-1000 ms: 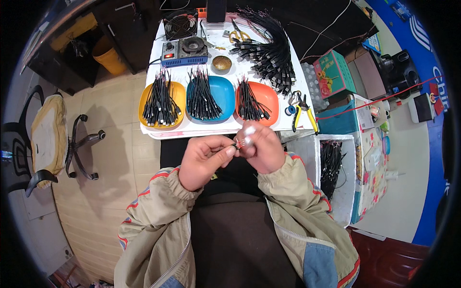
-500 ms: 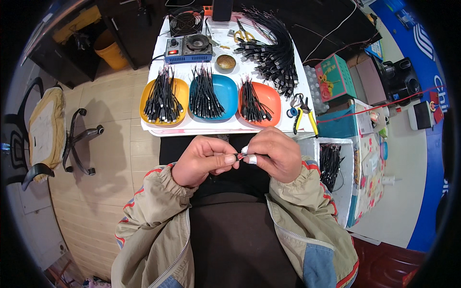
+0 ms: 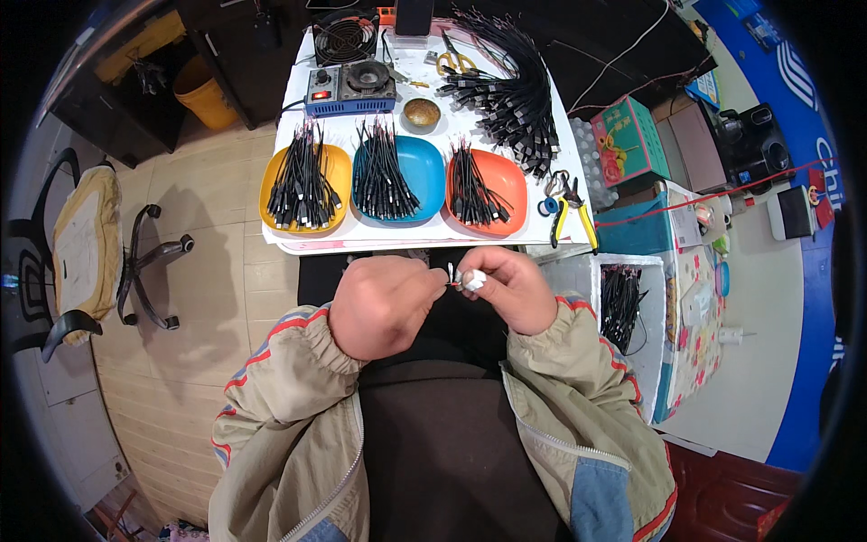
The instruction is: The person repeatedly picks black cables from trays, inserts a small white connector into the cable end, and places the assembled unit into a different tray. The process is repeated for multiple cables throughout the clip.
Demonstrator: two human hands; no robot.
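My left hand (image 3: 379,305) is closed in front of me, its knuckles turned up, pinching one side of a thin cable end with red wire (image 3: 453,284). Opposite it, my right hand (image 3: 513,291) pinches the other side between thumb and forefinger, with white tape wrapped round the fingertips. Most of the cable is hidden behind my fingers. Just beyond my hands, on the white table (image 3: 411,237), stand a yellow bowl (image 3: 271,219), a blue bowl (image 3: 432,172) and an orange bowl (image 3: 515,185). Each holds a bundle of short black cables with bare wire ends.
A blue solder pot (image 3: 350,95), a round tin (image 3: 421,113), yellow scissors (image 3: 456,61) and a small fan (image 3: 345,41) stand farther back. A large cable bundle (image 3: 515,99) lies at right, near yellow-handled pliers (image 3: 572,217). More cables fill a foam box (image 3: 646,361). An office chair (image 3: 90,235) is at left.
My left hand has rolled over so its back faces up, hiding its thumb. My right fingers have turned and curled, showing more white tape. The bowls appear unmoved on the table.
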